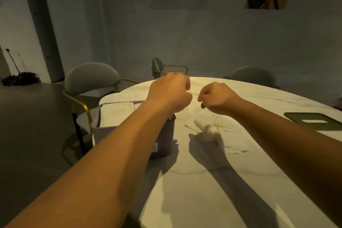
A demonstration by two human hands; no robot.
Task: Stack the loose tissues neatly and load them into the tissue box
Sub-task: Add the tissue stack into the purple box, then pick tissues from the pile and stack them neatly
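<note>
Left hand and right hand raised over table, both curled; can't tell if pinching anything. Crumpled tissues beside open tissue box.

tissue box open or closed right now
Open: the tissue box has no cover on top, and folded white tissues show inside it.

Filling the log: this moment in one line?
left hand, right hand curled over table | box holds tissues | tissue crumpled beside box | lid off
</note>
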